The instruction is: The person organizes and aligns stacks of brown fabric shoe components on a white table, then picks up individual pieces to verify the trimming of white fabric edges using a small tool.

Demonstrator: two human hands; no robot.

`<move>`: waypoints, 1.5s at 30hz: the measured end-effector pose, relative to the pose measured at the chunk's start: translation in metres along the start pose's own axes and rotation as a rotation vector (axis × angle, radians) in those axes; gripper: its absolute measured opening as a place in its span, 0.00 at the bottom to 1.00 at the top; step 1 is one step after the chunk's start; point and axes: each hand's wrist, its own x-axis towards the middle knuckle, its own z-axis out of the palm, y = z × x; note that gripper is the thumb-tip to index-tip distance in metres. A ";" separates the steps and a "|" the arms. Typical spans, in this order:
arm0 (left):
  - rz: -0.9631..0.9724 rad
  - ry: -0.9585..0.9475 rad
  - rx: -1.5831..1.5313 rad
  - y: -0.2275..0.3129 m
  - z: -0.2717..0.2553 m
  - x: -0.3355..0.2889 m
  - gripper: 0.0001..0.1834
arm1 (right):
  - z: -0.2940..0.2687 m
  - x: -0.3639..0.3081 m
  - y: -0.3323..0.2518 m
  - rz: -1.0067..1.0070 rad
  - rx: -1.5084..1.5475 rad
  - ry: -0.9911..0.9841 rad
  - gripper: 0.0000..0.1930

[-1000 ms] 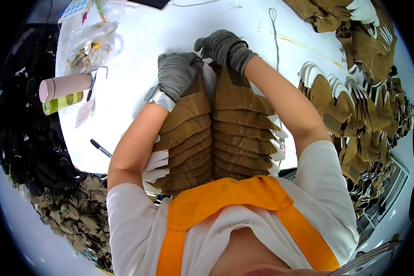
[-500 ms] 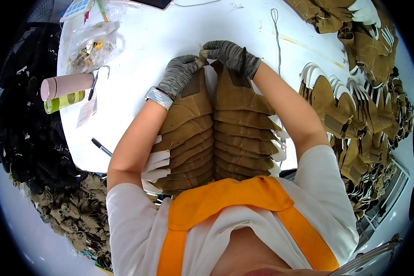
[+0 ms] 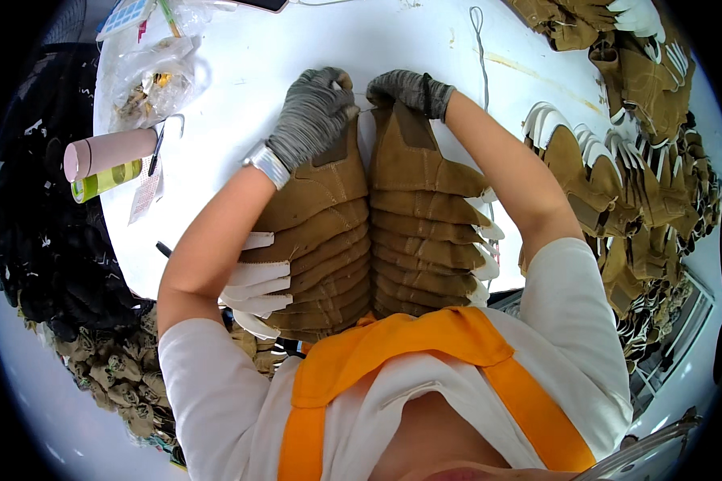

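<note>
Two side-by-side rows of brown suede boot uppers lie overlapped before me: a left row (image 3: pixel 321 188) and a right row (image 3: pixel 421 172). White tabs stick out along their outer sides. Both my hands wear grey knit gloves. My left hand (image 3: pixel 314 114) is curled over the far end of the left row's top upper; what its bent fingers hold, if anything, is hidden. At the far tip of the right row, my right hand (image 3: pixel 409 90) has its fingers bent around the top upper's edge. A narrow gap separates the hands.
On the white table (image 3: pixel 241 48), left, are a pink bottle (image 3: pixel 112 152), a yellow-green bottle (image 3: pixel 107 179), a pen (image 3: pixel 156 151) and a plastic bag (image 3: pixel 154 86). A thin cord (image 3: pixel 481 48) lies beyond. More brown uppers (image 3: pixel 578 168) are stacked at right; black pieces (image 3: pixel 48 200) heap at left.
The hands were together at the far ends of the rows and are now apart. My left hand has moved left and turned; the left row's white tabs have shifted slightly left.
</note>
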 end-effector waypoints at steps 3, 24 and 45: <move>-0.471 -0.176 -1.111 -0.008 0.016 -0.005 0.14 | 0.011 0.002 -0.022 0.264 0.266 0.115 0.11; -0.408 -0.029 -0.366 -0.017 0.016 -0.017 0.11 | -0.002 -0.008 -0.108 0.186 0.142 -0.103 0.14; -0.632 -0.211 -0.976 -0.021 0.022 -0.011 0.15 | 0.029 0.011 -0.037 -0.151 -0.700 0.188 0.15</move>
